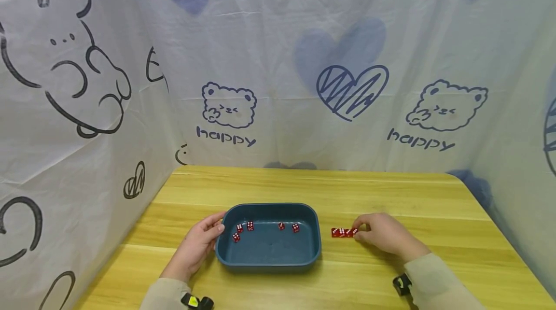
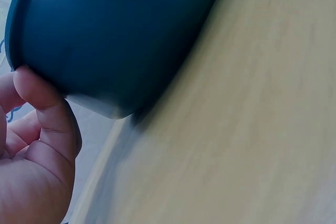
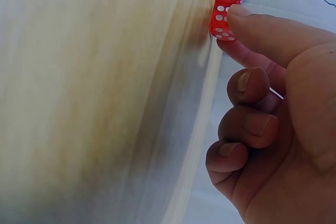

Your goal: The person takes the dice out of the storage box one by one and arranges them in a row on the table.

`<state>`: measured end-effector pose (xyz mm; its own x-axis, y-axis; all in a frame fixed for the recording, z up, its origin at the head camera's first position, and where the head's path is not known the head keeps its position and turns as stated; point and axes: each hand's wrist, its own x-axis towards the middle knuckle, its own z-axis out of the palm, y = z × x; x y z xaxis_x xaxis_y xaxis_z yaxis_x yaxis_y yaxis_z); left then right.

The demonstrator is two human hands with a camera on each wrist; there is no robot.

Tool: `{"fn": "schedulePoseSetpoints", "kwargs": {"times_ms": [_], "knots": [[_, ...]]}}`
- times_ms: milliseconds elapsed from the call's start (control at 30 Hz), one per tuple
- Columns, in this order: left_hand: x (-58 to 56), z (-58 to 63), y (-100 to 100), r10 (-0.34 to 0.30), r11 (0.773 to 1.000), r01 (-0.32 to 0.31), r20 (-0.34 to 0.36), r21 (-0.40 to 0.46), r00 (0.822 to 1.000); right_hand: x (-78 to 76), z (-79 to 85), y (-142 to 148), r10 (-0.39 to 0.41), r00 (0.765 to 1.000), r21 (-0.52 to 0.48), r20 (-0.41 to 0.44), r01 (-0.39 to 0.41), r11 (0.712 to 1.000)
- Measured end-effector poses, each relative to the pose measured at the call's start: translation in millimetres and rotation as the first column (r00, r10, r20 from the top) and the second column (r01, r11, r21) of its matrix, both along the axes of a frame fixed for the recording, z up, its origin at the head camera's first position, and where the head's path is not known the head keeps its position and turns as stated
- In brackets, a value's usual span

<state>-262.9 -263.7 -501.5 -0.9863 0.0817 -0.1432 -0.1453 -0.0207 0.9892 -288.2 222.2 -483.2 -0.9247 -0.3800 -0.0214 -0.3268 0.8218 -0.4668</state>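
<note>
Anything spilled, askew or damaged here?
Nothing stands out. The tray looks upright and intact, five dice lie inside, and the row of dice beside it looks straight, its end die pinched by the right hand.

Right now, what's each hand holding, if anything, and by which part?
The left hand holds the tub by its left side; the right hand pinches the rightmost die in the dice row, thumb on its near side.
</note>
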Motion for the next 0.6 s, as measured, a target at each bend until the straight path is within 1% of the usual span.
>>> {"fn": "schedulePoseSetpoints", "kwargs": {"times_ms": [233, 467, 600], "knots": [[0.9, 1.5, 0.4, 0.005, 1.0, -0.005, 0.002, 0.0, 1.0, 1.4, 2.8, -2.0, -0.036, 0.999, -0.03, 0.037, 0.038, 0.999], [1.4, 3.3, 0.6, -0.014, 1.0, 0.014, -0.002, -0.001, 1.0, 1.1, 4.7, -3.9, -0.029, 0.999, -0.041, 0.023, 0.03, 0.999], [1.3, 2.8, 0.2, -0.017, 1.0, 0.017, -0.006, -0.002, 1.0, 0.1, 5.1, -6.3, -0.042, 0.999, -0.041, 0.02, 0.042, 0.998]]}}
